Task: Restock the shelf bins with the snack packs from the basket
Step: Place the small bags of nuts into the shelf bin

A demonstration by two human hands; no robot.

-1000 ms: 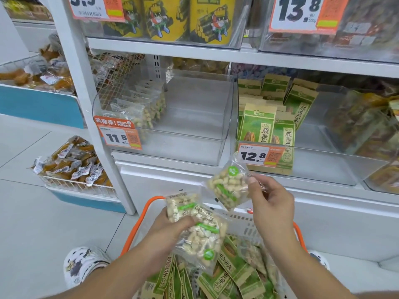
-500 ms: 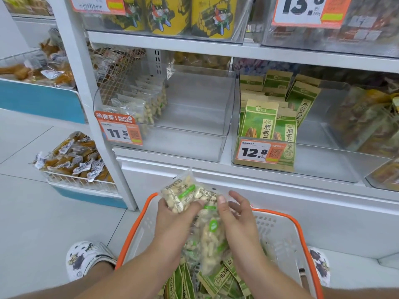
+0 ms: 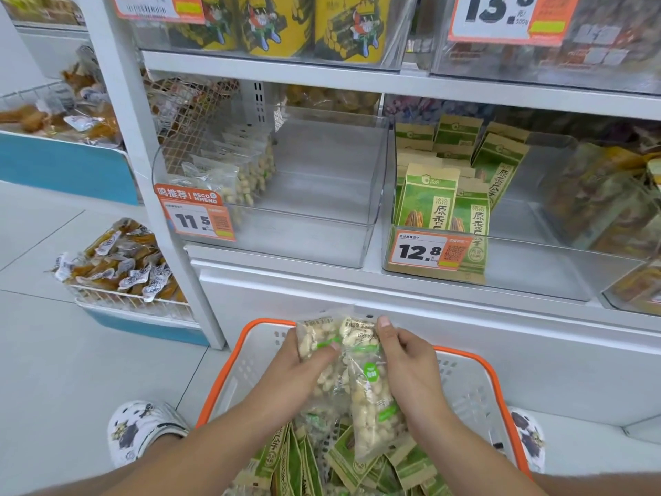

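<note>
Head view. The floor [image 3: 53, 352] is pale grey tile. A white shelf unit [image 3: 357, 77] stands ahead, with a white upright post [image 3: 150, 173] at its left edge and a white base panel [image 3: 465, 334] below.

On the middle shelf, the left clear bin [image 3: 322, 195] holds a few clear nut packs [image 3: 236, 173] along its left side and carries an orange 11.5 price tag [image 3: 195, 216] on its front. Just beside it on the right, a second clear bin [image 3: 536, 252] holds green seed packs [image 3: 443, 195] at its left side, behind a 12.8 price tag [image 3: 429, 250]. The top shelf holds yellow packs [image 3: 304, 23].

To the left, wire racks [image 3: 125, 298] on blue bases hold brown wrapped snacks [image 3: 118, 259].

The orange-rimmed white basket [image 3: 475, 388] sits on the floor against the base panel, between two patterned shoes [image 3: 139, 427]. It contains green packs.

Left hand [image 3: 300, 370] and right hand [image 3: 407, 366] are both above the basket, fingers curled, gripping a bundle of clear peanut packs [image 3: 357, 374] between them.
</note>
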